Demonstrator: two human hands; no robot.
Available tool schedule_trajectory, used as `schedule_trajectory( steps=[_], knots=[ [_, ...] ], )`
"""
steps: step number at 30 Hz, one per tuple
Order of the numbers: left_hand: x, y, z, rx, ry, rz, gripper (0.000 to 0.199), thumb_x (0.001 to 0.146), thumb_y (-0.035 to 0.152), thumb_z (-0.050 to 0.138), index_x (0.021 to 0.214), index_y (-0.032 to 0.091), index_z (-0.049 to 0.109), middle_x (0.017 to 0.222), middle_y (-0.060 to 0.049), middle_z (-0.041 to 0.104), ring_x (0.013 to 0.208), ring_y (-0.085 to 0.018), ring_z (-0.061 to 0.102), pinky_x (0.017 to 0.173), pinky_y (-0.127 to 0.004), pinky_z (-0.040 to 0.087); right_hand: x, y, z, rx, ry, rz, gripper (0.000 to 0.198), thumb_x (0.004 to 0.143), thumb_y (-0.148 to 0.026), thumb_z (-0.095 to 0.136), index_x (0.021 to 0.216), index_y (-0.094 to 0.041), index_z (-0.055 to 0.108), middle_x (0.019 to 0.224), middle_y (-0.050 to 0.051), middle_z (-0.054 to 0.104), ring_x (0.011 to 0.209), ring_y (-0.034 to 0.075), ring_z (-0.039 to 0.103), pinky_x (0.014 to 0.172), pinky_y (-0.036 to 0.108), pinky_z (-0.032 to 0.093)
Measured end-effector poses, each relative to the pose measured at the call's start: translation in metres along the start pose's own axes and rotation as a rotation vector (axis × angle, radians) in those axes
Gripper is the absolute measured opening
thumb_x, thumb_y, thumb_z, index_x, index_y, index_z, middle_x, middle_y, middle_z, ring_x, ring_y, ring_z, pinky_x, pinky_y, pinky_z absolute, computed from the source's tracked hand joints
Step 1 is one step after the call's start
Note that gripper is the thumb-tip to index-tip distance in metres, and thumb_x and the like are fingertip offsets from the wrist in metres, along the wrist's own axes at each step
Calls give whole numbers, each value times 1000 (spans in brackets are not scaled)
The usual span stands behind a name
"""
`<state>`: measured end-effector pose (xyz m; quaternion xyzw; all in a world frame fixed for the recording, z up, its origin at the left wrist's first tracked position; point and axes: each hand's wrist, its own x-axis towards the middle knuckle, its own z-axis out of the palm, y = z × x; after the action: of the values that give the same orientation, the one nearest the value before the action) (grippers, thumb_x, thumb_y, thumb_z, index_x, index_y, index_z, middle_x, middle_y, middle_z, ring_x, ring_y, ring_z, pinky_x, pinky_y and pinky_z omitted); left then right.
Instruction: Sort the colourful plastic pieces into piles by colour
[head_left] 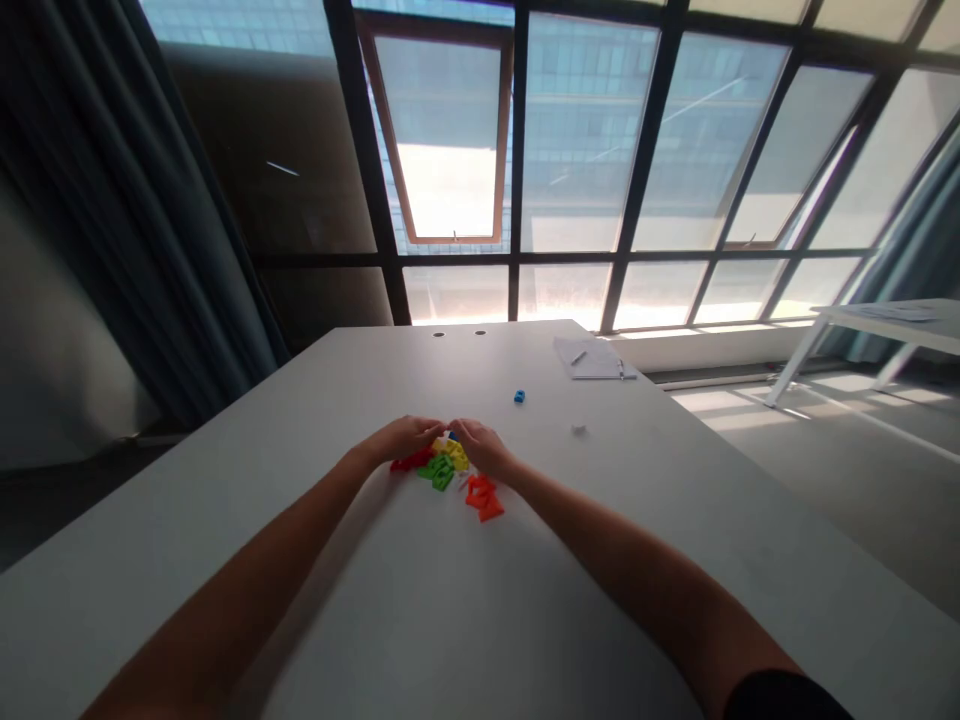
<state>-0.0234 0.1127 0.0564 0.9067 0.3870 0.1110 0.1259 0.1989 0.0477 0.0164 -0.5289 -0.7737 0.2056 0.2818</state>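
My left hand (409, 436) and my right hand (480, 446) rest on the table, curved around the far side of a pile of small plastic pieces, fingertips nearly meeting. Both hands have their fingers stretched out, and neither grips a piece that I can see. Beside my left hand lie red pieces (411, 462), partly covered by it. Green pieces (440, 471) are at the near side, and yellow pieces (453, 455) fill the middle between the hands. A bit of blue (452, 436) shows by the fingertips. Orange-red pieces (484, 497) sit below my right wrist.
On the white table (375, 600), a single blue piece (519, 397) lies beyond my right hand. A small white object (578, 430) is farther right. Papers (592, 358) with a pen on them lie near the far right edge. Another table (900, 318) stands by the windows.
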Motion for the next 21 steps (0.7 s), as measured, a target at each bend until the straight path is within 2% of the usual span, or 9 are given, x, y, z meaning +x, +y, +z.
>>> schedule_trajectory(
  steps=[1, 3, 5, 8, 10, 12, 14, 18, 21],
  knots=[
    [-11, -1, -3, 9, -25, -7, 66, 104, 70, 38, 128, 31, 85, 109, -4, 88, 97, -26, 82, 91, -33, 63, -5, 10, -12, 3, 34, -53, 72, 119, -57, 14, 145, -25, 72, 149, 11, 73, 143, 30, 64, 125, 50, 44],
    [-32, -6, -5, 16, -72, -19, 66, 106, 71, 39, 144, 34, 78, 132, -5, 83, 114, -29, 79, 102, -36, 61, -21, 41, -44, -91, 154, -113, 64, 118, -58, 24, 145, -26, 73, 155, 11, 69, 153, 31, 55, 130, 52, 38],
    [-52, -12, 0, -13, -52, -24, 70, 107, 74, 36, 152, 34, 72, 145, -7, 77, 123, -31, 76, 106, -39, 60, -42, 80, -75, -253, 241, -72, 61, 117, -58, 32, 146, -22, 72, 160, 14, 65, 161, 34, 45, 134, 58, 29],
    [-71, -20, 18, -12, 31, -23, 83, 106, 82, 29, 150, 28, 73, 146, -11, 76, 131, -34, 72, 114, -44, 57, -70, 128, -102, -466, 249, 226, 66, 116, -59, 34, 151, -15, 68, 165, 24, 57, 162, 41, 42, 133, 64, 26],
    [-77, -23, 32, -14, 127, -31, 87, 106, 82, 23, 147, 27, 75, 146, -12, 76, 134, -34, 70, 117, -47, 55, -81, 144, -102, -507, 173, 398, 77, 113, -66, 38, 161, -8, 58, 170, 30, 47, 164, 46, 37, 132, 67, 27],
    [-80, -25, 43, -37, 192, -38, 85, 108, 80, 21, 151, 27, 73, 147, -12, 75, 136, -34, 70, 119, -49, 54, -83, 145, -90, -471, 75, 371, 87, 111, -73, 39, 168, -8, 47, 175, 30, 39, 167, 45, 32, 134, 67, 25],
    [-81, -25, 49, -69, 228, -43, 81, 109, 77, 24, 155, 28, 69, 150, -12, 73, 138, -34, 69, 120, -51, 53, -76, 136, -75, -381, 6, 218, 89, 111, -74, 35, 173, -11, 40, 178, 26, 36, 168, 40, 31, 136, 62, 25],
    [-86, -21, 48, -76, 338, -57, 75, 110, 72, 29, 151, 26, 71, 149, -16, 73, 137, -36, 69, 121, -55, 52, -39, 114, -61, -269, 44, -51, 71, 116, -60, 32, 173, -19, 42, 175, 19, 46, 163, 30, 43, 135, 51, 32],
    [-90, -11, 44, -44, 378, -64, 70, 111, 69, 30, 147, 26, 73, 145, -15, 75, 135, -35, 70, 121, -56, 52, -7, 109, -65, -365, 109, 62, 69, 117, -55, 35, 172, -14, 41, 177, 24, 40, 166, 33, 38, 135, 55, 28]
  ],
)
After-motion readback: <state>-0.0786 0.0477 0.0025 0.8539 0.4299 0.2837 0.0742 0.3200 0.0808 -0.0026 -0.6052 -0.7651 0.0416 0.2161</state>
